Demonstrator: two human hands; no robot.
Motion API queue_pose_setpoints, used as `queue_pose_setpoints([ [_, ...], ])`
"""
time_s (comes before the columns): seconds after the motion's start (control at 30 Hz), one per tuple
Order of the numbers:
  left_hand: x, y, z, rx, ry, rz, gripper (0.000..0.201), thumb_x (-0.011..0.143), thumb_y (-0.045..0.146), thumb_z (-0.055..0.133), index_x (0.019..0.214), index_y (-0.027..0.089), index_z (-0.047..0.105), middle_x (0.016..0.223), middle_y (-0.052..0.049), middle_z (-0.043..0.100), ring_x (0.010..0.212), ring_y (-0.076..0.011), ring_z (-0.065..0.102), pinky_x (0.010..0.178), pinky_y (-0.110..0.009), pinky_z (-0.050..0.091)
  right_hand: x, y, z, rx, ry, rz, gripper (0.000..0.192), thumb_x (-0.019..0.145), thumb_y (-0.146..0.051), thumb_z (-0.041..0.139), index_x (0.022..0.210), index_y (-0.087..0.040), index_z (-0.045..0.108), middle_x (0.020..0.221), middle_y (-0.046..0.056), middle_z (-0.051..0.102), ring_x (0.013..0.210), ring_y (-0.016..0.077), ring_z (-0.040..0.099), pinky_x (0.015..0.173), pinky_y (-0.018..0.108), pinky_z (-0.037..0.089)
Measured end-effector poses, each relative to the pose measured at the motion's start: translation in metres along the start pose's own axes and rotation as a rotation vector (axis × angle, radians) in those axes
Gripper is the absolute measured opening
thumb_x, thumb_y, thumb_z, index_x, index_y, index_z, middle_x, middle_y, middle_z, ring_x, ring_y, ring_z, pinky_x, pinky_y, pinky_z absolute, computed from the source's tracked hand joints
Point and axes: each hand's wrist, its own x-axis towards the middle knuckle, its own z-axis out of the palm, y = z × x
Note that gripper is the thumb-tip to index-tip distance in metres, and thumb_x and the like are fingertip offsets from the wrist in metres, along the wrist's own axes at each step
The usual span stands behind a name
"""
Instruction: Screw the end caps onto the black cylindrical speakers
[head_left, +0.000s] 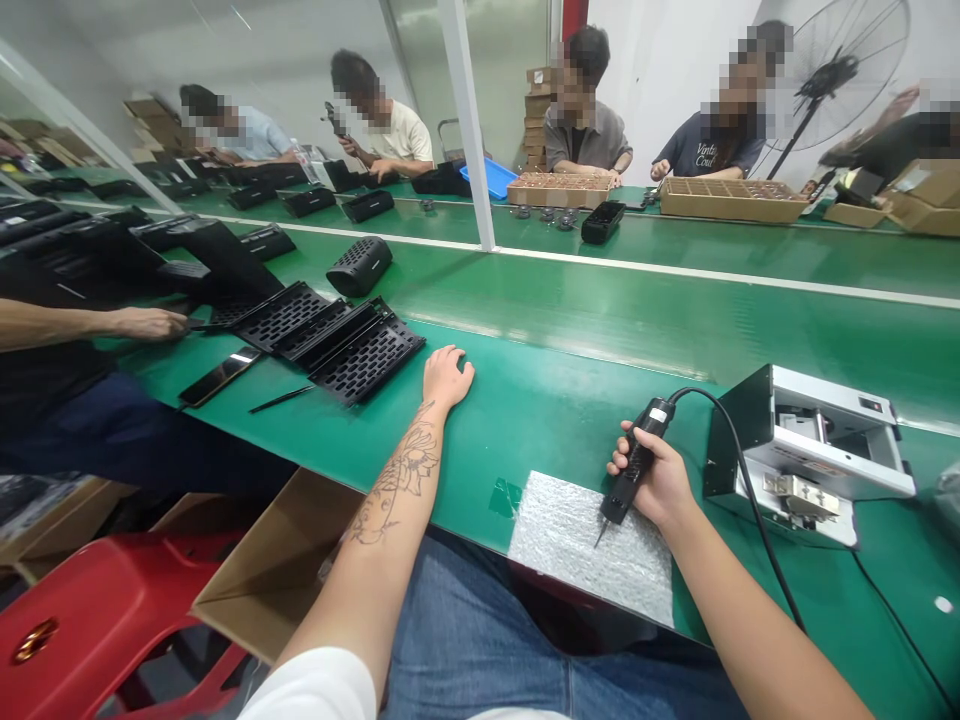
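A black corded screwdriver [627, 484] is gripped in the right hand [666, 480], its bit [601, 532] pointed down over the silvery pad [566, 535] at the near edge of the green tabletop [525, 420]. The left hand [447, 378] is laid, loosely unclenched, near the far edge, beside black perforated panels [371, 357].

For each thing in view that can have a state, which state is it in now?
Left hand, resting on green table, nothing visible in it.
Right hand, closed around corded screwdriver.
Corded screwdriver, bit pointing down.
Silvery pad, lying under the bit.
Perforated black panels, lying on table.
Phone, lying flat.
Cardboard box, open.
White machine, power unclear.
Fan, running or stopped unclear.
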Motion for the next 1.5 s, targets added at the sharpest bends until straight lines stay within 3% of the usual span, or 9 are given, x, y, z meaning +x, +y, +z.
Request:
queue_pose_setpoints([
  [1.5, 0.0001, 0.0013, -0.0021, -0.012, -0.003, -0.006, 0.043, 0.100, 0.039, 0.052, 0.133, 0.021, 0.072, 0.158, -0.012, 0.062, 0.152, -0.0338, 0.050, 0.133, -0.051, 0.036, 0.0010, 0.0007, -0.0020, -0.006, -0.022, 0.002, 0.032, 0.073, -0.033, 0.087, 0.100, -0.025, 0.071, 0.070, -0.002, 0.064, 0.058, 0.0150, 0.056, 0.055, 0.030, 0.053],
])
